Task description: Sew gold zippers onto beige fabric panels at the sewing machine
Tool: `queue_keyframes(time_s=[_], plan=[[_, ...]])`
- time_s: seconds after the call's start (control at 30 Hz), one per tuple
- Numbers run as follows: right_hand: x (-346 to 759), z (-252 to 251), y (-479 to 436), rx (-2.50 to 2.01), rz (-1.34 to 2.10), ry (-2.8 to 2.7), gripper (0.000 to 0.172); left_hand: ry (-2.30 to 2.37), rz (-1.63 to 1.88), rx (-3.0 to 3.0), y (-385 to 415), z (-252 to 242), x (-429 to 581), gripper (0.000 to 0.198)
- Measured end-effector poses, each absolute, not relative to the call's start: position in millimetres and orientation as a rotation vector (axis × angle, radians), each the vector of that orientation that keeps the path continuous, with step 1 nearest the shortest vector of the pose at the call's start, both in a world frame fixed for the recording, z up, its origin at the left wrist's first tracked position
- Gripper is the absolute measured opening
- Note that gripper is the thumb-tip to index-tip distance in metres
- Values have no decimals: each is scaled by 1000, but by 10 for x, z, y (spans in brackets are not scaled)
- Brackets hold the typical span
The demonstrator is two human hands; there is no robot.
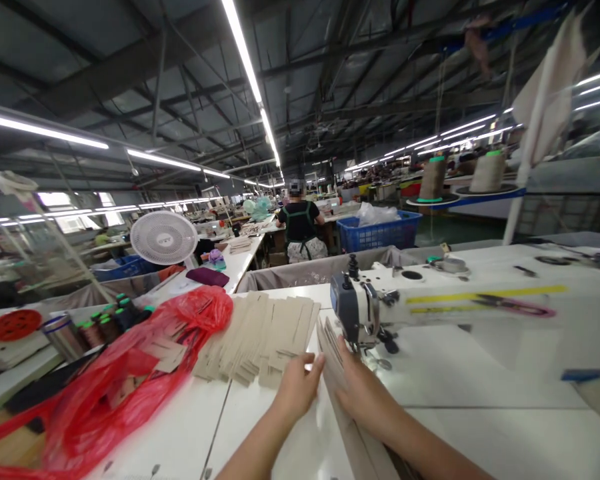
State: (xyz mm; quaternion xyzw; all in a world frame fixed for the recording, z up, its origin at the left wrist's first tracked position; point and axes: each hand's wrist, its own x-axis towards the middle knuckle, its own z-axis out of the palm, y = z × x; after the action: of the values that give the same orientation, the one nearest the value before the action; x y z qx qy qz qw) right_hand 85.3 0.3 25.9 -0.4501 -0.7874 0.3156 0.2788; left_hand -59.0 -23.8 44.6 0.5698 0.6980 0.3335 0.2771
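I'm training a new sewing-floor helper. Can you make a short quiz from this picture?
1. Which is nearer the sewing machine: the left hand or the right hand?
2. True or false: the red plastic bag lies to the left of the pile of beige strips.
3. What colour is the plastic crate beyond the table?

Key: 1. The right hand. 2. True. 3. Blue.

No readable text; fan badge (163,239) too blurred
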Motion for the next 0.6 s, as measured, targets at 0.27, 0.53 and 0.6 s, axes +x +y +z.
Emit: queue_keyframes(time_s=[0.27, 0.53, 0.6], plan=[[885, 399, -236, -1247, 1152, -2060, 100, 1590, 982, 1275, -396, 366, -521, 59], [932, 264, -215, -1248, 1031, -2084, 81, 1484, 996, 1212, -581, 448, -510, 58], [939, 242, -190, -1246, 999, -2114, 80, 1515, 989, 1219, -651, 428, -514, 48]])
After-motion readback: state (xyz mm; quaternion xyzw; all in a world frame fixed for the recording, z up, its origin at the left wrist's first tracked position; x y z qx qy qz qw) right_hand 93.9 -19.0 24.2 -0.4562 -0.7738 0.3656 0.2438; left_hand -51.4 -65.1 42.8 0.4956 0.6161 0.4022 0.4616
